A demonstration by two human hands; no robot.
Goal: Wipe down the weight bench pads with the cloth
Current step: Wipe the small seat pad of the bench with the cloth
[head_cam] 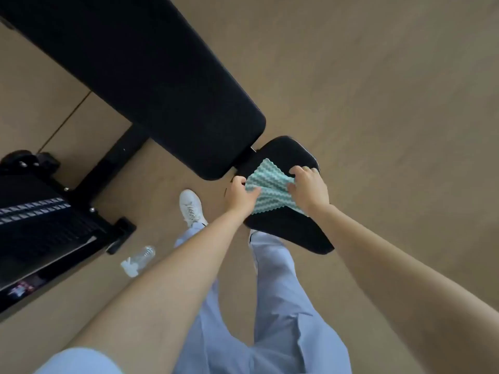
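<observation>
Cloth (pixel 266 191) spread on the seat pad (pixel 286 151), at 4 o'clock from the back pad (pixel 151 76); my left grip (pixel 239 196) and right grip (pixel 309 188) each pinch an edge. Risk: pinched so, it may bunch and skip the pad's rim.

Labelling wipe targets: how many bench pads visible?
2. The long back pad runs from upper left to centre. The smaller seat pad lies off its lower-right end, under the cloth gripped by the left hand and right hand. Others may be off-frame.
</observation>
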